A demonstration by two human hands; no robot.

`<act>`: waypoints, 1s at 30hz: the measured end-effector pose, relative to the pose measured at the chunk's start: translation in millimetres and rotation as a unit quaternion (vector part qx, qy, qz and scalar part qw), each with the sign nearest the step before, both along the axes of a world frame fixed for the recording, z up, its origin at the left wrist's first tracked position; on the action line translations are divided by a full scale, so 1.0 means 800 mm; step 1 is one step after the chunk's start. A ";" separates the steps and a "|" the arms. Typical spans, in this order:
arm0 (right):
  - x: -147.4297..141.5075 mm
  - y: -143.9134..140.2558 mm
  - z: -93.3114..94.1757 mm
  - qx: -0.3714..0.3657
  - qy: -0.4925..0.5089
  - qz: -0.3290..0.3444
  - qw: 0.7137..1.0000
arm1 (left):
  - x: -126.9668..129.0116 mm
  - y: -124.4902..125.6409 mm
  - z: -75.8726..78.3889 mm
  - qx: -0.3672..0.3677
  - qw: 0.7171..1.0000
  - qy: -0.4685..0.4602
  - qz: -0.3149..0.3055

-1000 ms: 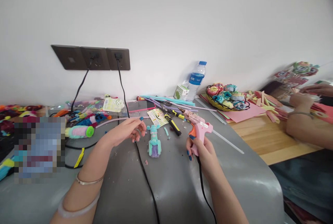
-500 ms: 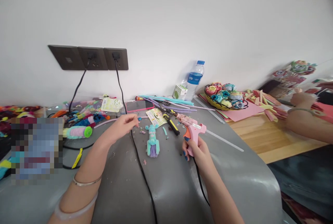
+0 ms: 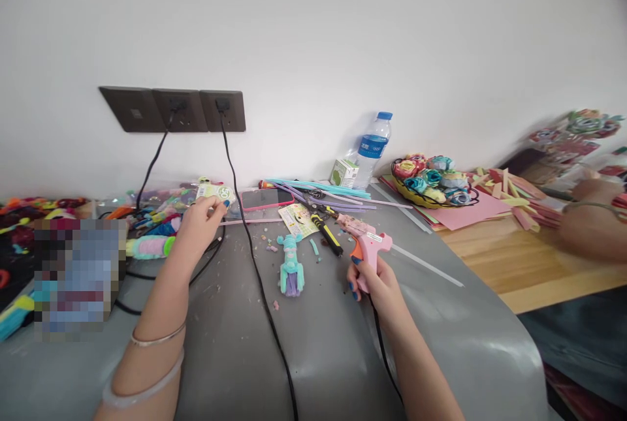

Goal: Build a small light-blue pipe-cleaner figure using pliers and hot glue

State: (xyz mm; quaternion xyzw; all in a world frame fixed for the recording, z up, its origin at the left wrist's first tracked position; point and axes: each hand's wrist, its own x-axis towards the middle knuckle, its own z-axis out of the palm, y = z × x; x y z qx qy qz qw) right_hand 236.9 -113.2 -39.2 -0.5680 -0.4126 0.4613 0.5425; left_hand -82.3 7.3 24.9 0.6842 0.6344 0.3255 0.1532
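Note:
My right hand (image 3: 375, 277) is wrapped round the handle of a pink hot glue gun (image 3: 368, 239), its nozzle pointing to the far left. From the back of the gun sticks a long clear glue stick (image 3: 431, 265). My left hand (image 3: 202, 222) hovers over the left part of the table beside a clear packet with a card (image 3: 210, 194); thumb and forefinger are pinched together, and whatever is between them is too small to make out. Between both hands lies a turquoise and purple pipe cleaner figure (image 3: 290, 267), touched by neither. Yellow-black pliers (image 3: 326, 233) rest near the nozzle.
A black cord (image 3: 264, 303) crosses the grey table (image 3: 235, 369). Behind are a phone (image 3: 267, 198), pipe cleaners (image 3: 333, 190), a small carton (image 3: 344, 173) and a water bottle (image 3: 373, 147). At right, a flower basket (image 3: 416, 198) stands near a co-worker's arm (image 3: 595, 225).
My left hand has moved left, from near the figure towards the packet with the card. A yellow tag on the cord at left no longer shows. The right hand keeps the glue gun.

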 end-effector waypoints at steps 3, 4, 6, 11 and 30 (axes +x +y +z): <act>-0.003 -0.001 0.004 -0.003 -0.002 -0.009 1.000 | -0.005 0.002 -0.004 0.011 1.000 -0.005 -0.012; -0.003 -0.001 0.005 -0.005 -0.003 -0.008 1.000 | -0.006 0.002 -0.007 0.017 1.000 -0.002 -0.005; -0.003 -0.001 0.004 -0.006 -0.004 -0.004 1.000 | -0.007 0.004 -0.014 0.035 0.999 0.011 0.023; -0.003 -0.001 0.005 -0.003 -0.001 -0.006 1.000 | -0.003 0.005 -0.019 0.128 0.988 0.027 0.078; -0.003 -0.001 0.012 -0.015 0.040 0.011 0.999 | 0.140 -0.098 0.004 -0.219 0.917 0.305 -0.133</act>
